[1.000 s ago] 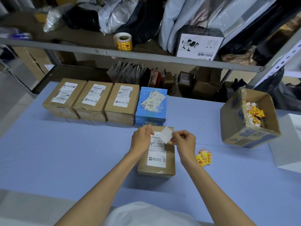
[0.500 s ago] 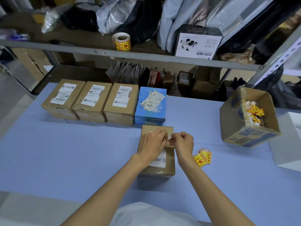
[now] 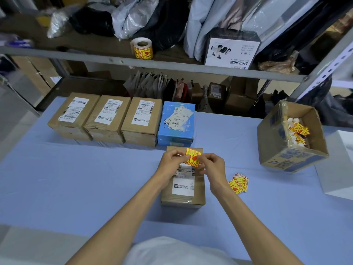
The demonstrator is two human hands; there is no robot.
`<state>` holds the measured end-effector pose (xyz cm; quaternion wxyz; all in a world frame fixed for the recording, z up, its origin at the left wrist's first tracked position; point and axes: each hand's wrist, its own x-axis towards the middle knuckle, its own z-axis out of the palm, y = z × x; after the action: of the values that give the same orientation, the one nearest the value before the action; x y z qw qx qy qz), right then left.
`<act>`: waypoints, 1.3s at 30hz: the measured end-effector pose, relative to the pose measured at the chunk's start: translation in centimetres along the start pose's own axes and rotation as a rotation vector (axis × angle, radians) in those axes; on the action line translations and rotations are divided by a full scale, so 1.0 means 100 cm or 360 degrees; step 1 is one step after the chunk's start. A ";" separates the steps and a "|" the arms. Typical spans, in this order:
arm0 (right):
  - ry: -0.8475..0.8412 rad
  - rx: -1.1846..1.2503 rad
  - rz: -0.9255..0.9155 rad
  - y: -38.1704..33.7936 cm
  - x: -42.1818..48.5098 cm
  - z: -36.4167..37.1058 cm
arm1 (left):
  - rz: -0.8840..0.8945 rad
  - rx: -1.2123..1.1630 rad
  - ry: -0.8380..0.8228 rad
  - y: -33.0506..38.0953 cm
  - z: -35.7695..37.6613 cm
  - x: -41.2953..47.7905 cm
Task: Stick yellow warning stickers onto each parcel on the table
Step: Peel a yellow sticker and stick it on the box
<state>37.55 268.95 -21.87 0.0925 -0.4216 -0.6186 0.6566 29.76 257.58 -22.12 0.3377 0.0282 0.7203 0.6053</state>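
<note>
A brown parcel (image 3: 183, 196) with a white shipping label lies in front of me on the blue table (image 3: 76, 178). Above its far end, my left hand (image 3: 172, 161) and my right hand (image 3: 211, 167) both pinch one yellow warning sticker (image 3: 193, 159), printed side up. A small stack of yellow stickers (image 3: 238, 183) lies on the table just right of my right wrist. At the back stand three brown parcels (image 3: 107, 117) in a row and a blue parcel (image 3: 176, 124) beside them.
An open cardboard box (image 3: 292, 138) holding sticker scraps sits tilted at the right, with a white box (image 3: 338, 163) behind it. A sticker roll (image 3: 141, 47) and a scanner box (image 3: 232, 47) stand on the shelf beyond the table.
The sticker showed its white side in my right hand a second ago. My hands then came together, and now both hold it with the yellow face up over the parcel.
</note>
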 end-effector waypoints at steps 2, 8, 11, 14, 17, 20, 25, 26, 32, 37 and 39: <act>0.0018 0.0041 -0.0043 0.001 0.001 0.000 | -0.0014 -0.0004 -0.0014 -0.002 -0.001 0.000; 0.0319 0.0094 -0.0091 0.011 0.007 -0.005 | -0.0021 0.0247 0.0211 -0.013 -0.006 0.002; 0.0225 0.0074 -0.0034 0.013 0.009 -0.012 | 0.0064 0.0358 0.0337 -0.015 -0.012 0.002; 0.0041 0.0015 -0.0012 0.015 0.006 -0.015 | 0.0114 0.0435 0.0194 -0.012 -0.008 -0.003; -0.0028 -0.0053 -0.0044 0.019 0.003 -0.014 | 0.0133 0.0426 0.0100 -0.015 0.002 -0.004; -0.0060 -0.0081 -0.0063 0.022 0.002 -0.017 | 0.0131 0.0391 0.0101 -0.020 0.004 -0.004; -0.0023 -0.0087 -0.0118 0.030 -0.003 -0.019 | 0.0030 0.0337 0.0086 -0.026 0.006 -0.006; 0.0006 -0.0094 -0.0110 0.031 -0.004 -0.020 | 0.0008 0.0346 0.0093 -0.027 0.006 -0.008; 0.0065 -0.0195 -0.0034 0.041 -0.008 -0.022 | -0.0025 0.0424 0.0101 -0.034 0.006 -0.014; 0.0168 -0.0298 -0.0078 0.047 -0.012 -0.019 | 0.0015 0.0473 0.0153 -0.039 0.008 -0.020; 0.0122 -0.0318 -0.0081 0.048 -0.013 -0.020 | 0.0023 0.0500 0.0156 -0.040 0.008 -0.022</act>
<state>41.58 268.51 -25.37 0.0903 -0.4377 -0.6874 0.5726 33.36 256.20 -24.75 0.2893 0.0563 0.8214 0.4883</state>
